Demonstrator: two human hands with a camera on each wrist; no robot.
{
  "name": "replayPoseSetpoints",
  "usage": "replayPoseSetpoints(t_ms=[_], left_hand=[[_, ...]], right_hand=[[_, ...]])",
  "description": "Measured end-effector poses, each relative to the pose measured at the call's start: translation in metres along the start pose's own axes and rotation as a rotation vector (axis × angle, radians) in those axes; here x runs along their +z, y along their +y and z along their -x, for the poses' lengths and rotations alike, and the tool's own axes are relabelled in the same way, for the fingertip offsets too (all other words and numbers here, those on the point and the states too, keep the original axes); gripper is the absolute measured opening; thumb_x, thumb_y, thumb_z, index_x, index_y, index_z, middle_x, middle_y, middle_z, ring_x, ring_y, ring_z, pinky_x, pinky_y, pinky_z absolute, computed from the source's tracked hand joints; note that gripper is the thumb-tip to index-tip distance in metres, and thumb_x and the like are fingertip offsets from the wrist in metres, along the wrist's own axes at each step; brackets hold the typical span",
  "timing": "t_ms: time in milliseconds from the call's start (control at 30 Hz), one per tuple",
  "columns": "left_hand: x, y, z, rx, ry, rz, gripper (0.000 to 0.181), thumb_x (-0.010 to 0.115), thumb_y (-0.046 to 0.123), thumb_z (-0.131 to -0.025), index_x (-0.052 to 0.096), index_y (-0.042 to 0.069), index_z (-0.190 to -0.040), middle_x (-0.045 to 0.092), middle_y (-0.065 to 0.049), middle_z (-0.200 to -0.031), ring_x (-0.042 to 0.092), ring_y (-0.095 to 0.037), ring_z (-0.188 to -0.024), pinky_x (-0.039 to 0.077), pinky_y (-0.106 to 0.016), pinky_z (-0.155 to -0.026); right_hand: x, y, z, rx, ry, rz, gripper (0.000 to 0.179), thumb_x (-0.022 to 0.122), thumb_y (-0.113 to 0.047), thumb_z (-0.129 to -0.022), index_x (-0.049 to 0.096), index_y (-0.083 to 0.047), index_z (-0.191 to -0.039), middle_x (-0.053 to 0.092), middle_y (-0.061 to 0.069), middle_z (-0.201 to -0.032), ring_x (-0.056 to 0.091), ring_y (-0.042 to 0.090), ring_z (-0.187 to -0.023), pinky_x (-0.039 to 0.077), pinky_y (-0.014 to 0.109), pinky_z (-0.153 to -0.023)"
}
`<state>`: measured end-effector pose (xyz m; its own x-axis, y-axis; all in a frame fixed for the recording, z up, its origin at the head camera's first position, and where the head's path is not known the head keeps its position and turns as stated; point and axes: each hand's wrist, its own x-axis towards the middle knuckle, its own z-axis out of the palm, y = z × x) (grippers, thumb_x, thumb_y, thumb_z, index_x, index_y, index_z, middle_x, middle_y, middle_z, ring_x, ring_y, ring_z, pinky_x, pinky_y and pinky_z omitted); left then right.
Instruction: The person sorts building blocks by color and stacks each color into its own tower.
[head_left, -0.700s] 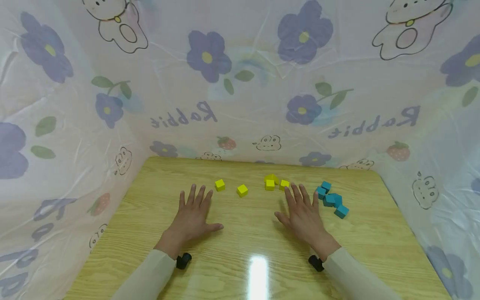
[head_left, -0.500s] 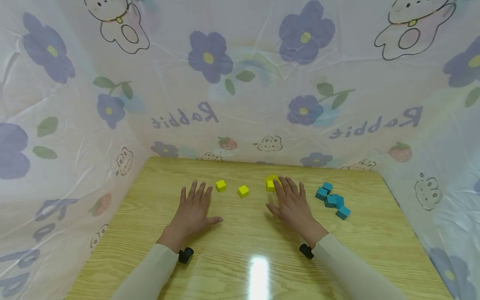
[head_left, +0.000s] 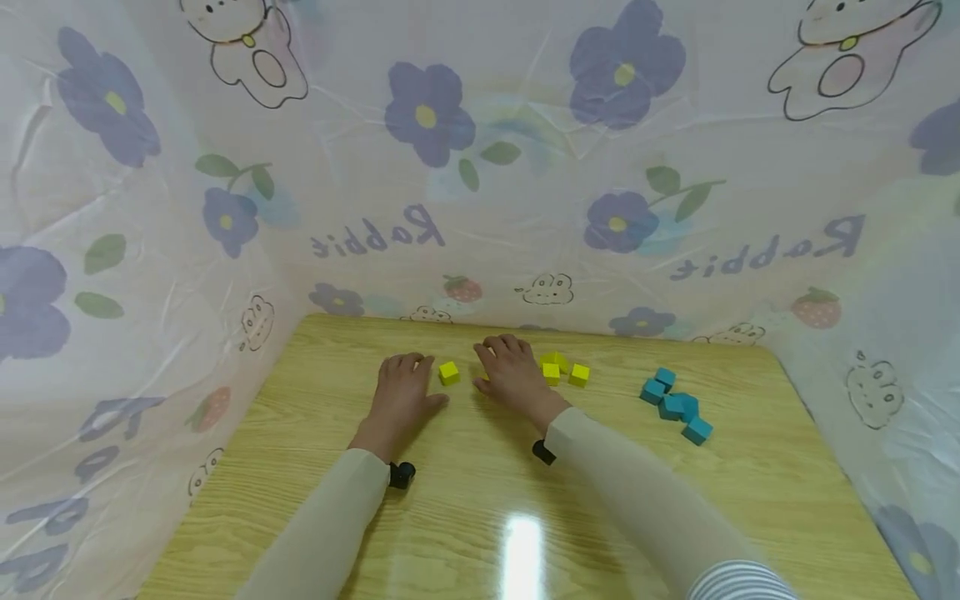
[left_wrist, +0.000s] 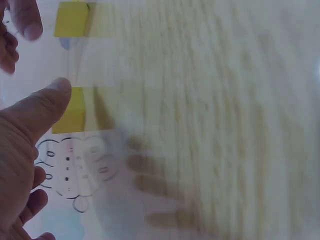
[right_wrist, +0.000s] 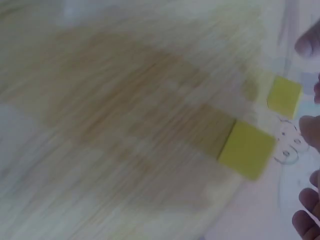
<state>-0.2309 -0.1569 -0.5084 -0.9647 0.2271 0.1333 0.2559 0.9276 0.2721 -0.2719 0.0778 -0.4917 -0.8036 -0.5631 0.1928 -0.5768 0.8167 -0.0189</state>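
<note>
My left hand (head_left: 403,396) hovers just left of a yellow cube (head_left: 448,372), its fingers bent and its thumb out toward the cube, with a gap between. In the left wrist view the left thumb (left_wrist: 55,97) overlaps a yellow cube (left_wrist: 75,122), and another yellow cube (left_wrist: 71,20) lies beyond. My right hand (head_left: 516,383) reaches over a second yellow cube, mostly hidden beneath it in the head view. From the right wrist, that nearer cube (right_wrist: 247,150) shows uncovered, apart from the right fingers (right_wrist: 311,200). Neither hand holds anything.
Right of the right hand lie two yellow cubes (head_left: 551,374) (head_left: 579,375) and a yellow triangular block (head_left: 557,361). Several blue blocks (head_left: 671,406) cluster farther right on the wooden table (head_left: 465,517). A patterned cloth (head_left: 495,192) hangs behind and at the sides.
The right hand has swept left from the right-hand yellow blocks to a yellow cube near the middle. The left hand has shifted slightly right and forward, its fingers now more bent.
</note>
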Motion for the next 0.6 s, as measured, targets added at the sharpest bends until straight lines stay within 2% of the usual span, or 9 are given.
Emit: replayPoseSetpoints(t_ms=[167, 267, 433, 600], left_hand=[[0.011, -0.001, -0.012, -0.045, -0.018, -0.011, 0.072, 0.074, 0.049, -0.097, 0.053, 0.010, -0.153, 0.054, -0.014, -0.147, 0.043, -0.039, -0.137, 0.028, -0.062, -0.120], [0.017, -0.002, -0.016, -0.064, -0.008, -0.021, 0.068, 0.074, 0.050, -0.096, 0.057, 0.012, -0.150, 0.056, -0.013, -0.143, 0.046, -0.038, -0.133, 0.032, -0.063, -0.116], [0.025, -0.002, -0.021, -0.055, 0.037, -0.028, 0.055, 0.075, 0.046, -0.096, 0.067, 0.012, -0.139, 0.062, -0.011, -0.134, 0.049, -0.036, -0.124, 0.036, -0.062, -0.110], [0.025, -0.001, -0.024, -0.037, 0.074, -0.042, 0.042, 0.077, 0.038, -0.097, 0.072, 0.012, -0.130, 0.066, -0.009, -0.127, 0.052, -0.033, -0.120, 0.039, -0.058, -0.105]], right_hand=[[0.008, -0.014, -0.018, -0.019, -0.064, 0.056, 0.057, 0.071, -0.039, -0.101, 0.056, -0.015, -0.150, 0.056, 0.007, -0.145, 0.048, 0.031, -0.137, 0.041, 0.056, -0.114], [0.012, -0.019, -0.026, -0.022, -0.069, 0.092, 0.051, 0.071, -0.036, -0.101, 0.058, -0.018, -0.147, 0.058, 0.005, -0.143, 0.049, 0.029, -0.136, 0.043, 0.055, -0.112], [0.022, -0.023, -0.036, -0.033, -0.076, 0.138, 0.036, 0.068, -0.030, -0.104, 0.065, -0.021, -0.138, 0.063, 0.002, -0.138, 0.052, 0.028, -0.130, 0.044, 0.054, -0.109], [0.029, -0.023, -0.040, -0.050, -0.065, 0.141, 0.021, 0.066, -0.023, -0.105, 0.072, -0.020, -0.124, 0.067, 0.000, -0.129, 0.053, 0.026, -0.121, 0.044, 0.051, -0.106]])
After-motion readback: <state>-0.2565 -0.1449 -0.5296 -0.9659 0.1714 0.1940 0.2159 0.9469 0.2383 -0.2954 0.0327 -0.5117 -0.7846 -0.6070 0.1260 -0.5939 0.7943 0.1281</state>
